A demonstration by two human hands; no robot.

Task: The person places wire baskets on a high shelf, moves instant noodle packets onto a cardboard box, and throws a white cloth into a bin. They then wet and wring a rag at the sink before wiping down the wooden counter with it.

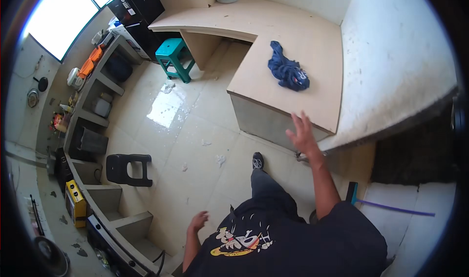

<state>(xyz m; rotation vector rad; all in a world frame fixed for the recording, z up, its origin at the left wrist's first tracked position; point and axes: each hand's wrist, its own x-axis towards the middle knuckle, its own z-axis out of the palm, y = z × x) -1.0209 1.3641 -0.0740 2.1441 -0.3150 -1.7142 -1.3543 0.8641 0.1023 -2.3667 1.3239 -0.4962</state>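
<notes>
My right hand [302, 134] is raised in front of the near edge of the wooden counter [312, 101], its fingers spread and nothing in them. A crumpled dark blue cloth [288, 67] lies on that counter, beyond the hand and apart from it. My left hand [198, 221] hangs low over the tiled floor, near my body; its fingers look loosely bent and small in view, and whether they hold anything is unclear.
A green stool [171, 57] stands by the counter's opening. A black stool [129, 170] lies on its side on the floor, near bits of white litter [221, 159]. Shelves line the left, with a yellow box [75, 203] on top. A squeegee [351, 193] is at right.
</notes>
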